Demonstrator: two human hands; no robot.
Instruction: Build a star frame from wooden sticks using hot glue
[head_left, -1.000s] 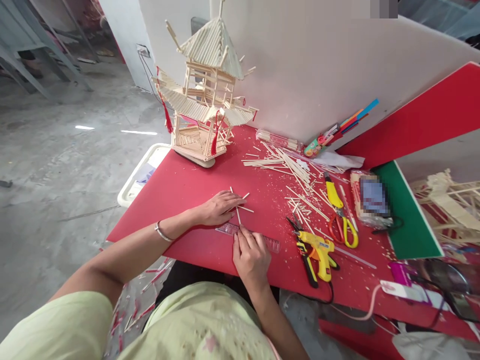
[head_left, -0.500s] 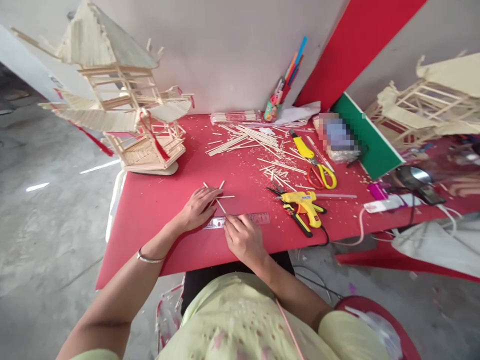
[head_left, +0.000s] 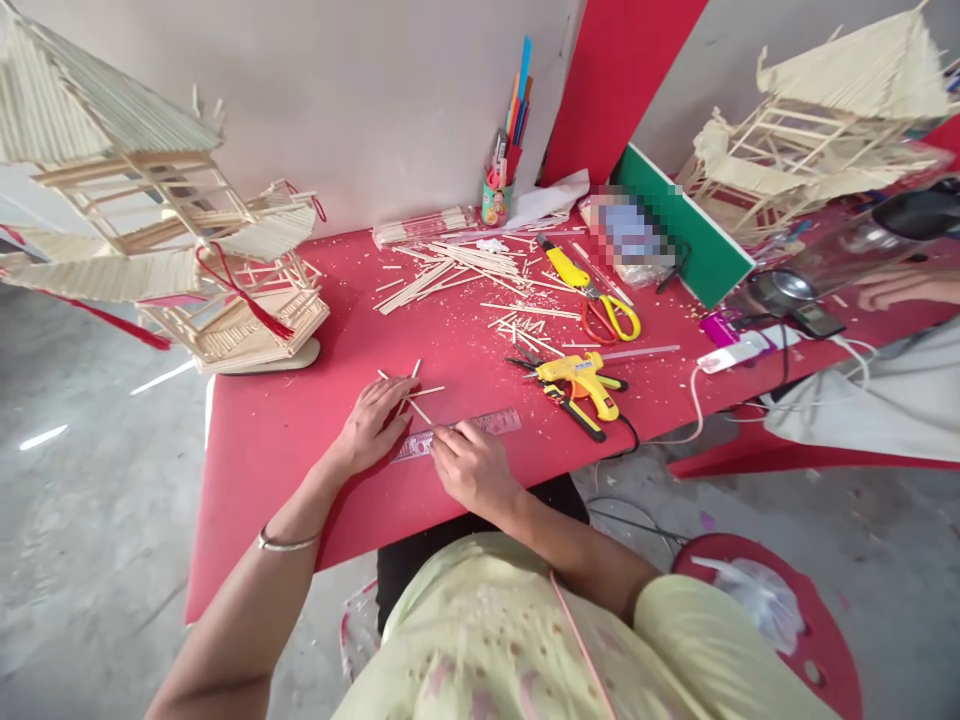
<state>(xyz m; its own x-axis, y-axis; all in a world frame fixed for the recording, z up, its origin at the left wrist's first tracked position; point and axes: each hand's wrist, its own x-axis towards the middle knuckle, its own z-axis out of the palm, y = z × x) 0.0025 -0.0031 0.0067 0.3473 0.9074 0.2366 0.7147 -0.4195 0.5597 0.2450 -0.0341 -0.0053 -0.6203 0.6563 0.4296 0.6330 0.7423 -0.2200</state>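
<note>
The left grip is spreading its fingers over a few crossed sticks; whether it is grasping them or only pressing, I cannot tell. The right grip is pinching the near end of the slanting stick, which is running diagonally between the two grips. The crossed sticks are lying at the left grip's fingertips, ahead and to the left of the right grip. A clear ruler is passing beneath the right grip's fingers, its free end reaching out to their right.

A bracelet is circling the wrist behind the left grip. Farther ahead of the left grip and to its left, a stick-built pagoda is standing on the red surface, red tassels hanging from it. Ahead of the right grip, a loose heap of sticks is spreading, and a cup of pens is standing behind it. To the right of the right grip, a yellow glue gun is resting over pliers; scissors are lying beyond them. Far to its right, another person's hand is reaching over the surface.
</note>
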